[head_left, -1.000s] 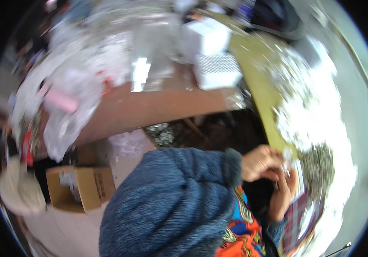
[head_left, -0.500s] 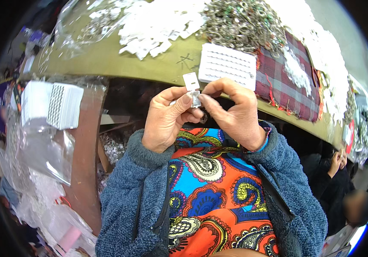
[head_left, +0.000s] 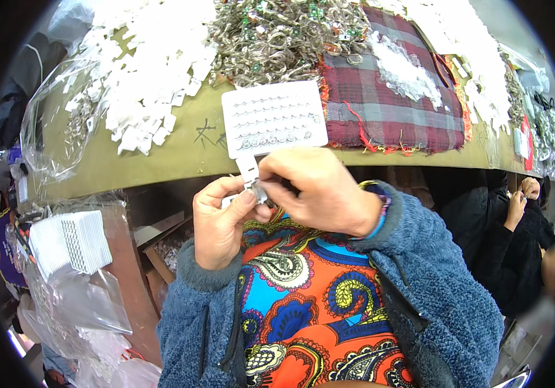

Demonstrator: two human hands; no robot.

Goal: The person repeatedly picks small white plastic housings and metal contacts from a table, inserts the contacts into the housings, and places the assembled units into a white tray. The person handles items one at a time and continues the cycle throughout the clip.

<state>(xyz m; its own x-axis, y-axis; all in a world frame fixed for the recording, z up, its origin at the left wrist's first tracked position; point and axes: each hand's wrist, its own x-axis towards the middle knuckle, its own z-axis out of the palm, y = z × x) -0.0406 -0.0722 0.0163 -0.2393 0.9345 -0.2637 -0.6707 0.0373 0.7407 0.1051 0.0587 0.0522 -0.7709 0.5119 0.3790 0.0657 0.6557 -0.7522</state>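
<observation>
My left hand pinches a small white tag with a slot in it, which stands up from the fingertips. A small silvery-white piece shows at the tag's lower end, partly covered by fingers. My right hand is closed over that end from the right, its thumb and fingertips pressed together there. What those fingertips pinch is hidden. Just beyond the hands lies a white tray with wavy rows and several small round metal pieces in its nearest row.
White tags lie heaped at far left on the olive table, beside a pile of metal rings and clasps. Plaid cloth bears clear pieces. Stacked white trays stand left. Another person's hands are at right.
The view has shifted, so the table's things sit differently in it. My right hand has turned and closed further over the lower end of the tag; the left keeps its pinch.
</observation>
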